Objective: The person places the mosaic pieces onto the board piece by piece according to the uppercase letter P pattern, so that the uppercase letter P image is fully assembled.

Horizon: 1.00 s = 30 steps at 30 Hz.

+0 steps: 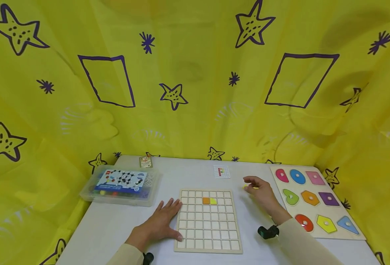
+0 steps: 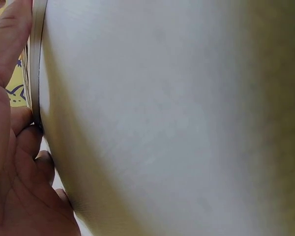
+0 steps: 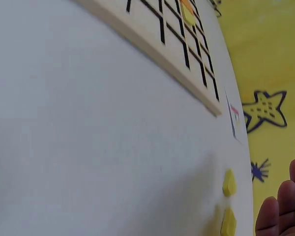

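A wooden grid board (image 1: 203, 224) lies flat in the middle of the table. Side by side in its upper rows sit an orange tile (image 1: 206, 200) and a yellow tile (image 1: 213, 201). My left hand (image 1: 161, 222) rests against the board's left edge with fingers spread, its thumb over the lower part of that edge. To the right of the board, my right hand (image 1: 262, 193) hovers over the table, fingers loosely bent. Below those fingers, two loose yellow pieces (image 3: 229, 183) lie on the white tabletop in the right wrist view; nothing shows in the hand's grasp.
A small card with a coloured grid pattern (image 1: 221, 171) lies behind the board. On the right is a shape puzzle board (image 1: 301, 209) with knobbed pieces. A clear plastic box (image 1: 122, 200) stands at left, near a small picture card (image 1: 146, 162). Yellow curtains (image 1: 195, 129) surround the table.
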Each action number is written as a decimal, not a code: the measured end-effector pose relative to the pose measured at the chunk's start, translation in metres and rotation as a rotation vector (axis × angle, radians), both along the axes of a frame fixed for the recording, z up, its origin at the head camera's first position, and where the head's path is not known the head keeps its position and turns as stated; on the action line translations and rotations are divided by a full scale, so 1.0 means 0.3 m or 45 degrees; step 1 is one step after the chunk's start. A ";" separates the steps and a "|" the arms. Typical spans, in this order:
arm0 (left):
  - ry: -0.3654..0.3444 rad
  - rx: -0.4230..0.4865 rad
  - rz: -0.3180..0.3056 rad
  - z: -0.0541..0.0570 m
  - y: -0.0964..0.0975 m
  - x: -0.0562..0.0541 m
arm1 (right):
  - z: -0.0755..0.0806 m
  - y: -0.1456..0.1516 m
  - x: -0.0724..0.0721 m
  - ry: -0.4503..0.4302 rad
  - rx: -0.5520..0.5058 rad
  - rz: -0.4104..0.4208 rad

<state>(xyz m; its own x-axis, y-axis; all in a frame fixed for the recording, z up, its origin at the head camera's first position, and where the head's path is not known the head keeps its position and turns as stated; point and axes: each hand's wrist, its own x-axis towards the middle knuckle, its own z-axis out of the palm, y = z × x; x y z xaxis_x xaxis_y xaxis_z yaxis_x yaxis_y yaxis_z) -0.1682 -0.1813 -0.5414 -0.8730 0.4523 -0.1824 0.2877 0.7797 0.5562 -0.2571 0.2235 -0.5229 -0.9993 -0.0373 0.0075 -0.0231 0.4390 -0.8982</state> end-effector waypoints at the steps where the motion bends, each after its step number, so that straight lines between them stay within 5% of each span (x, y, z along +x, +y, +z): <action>1: 0.001 -0.003 -0.001 0.000 0.000 0.000 | 0.001 0.028 -0.003 -0.009 0.023 -0.010; 12: -0.012 -0.015 0.006 0.006 0.002 0.001 | -0.006 0.239 -0.008 -0.181 0.249 -0.063; 30: -0.017 -0.014 0.013 0.006 0.004 0.001 | -0.057 0.277 -0.029 -0.242 0.484 -0.014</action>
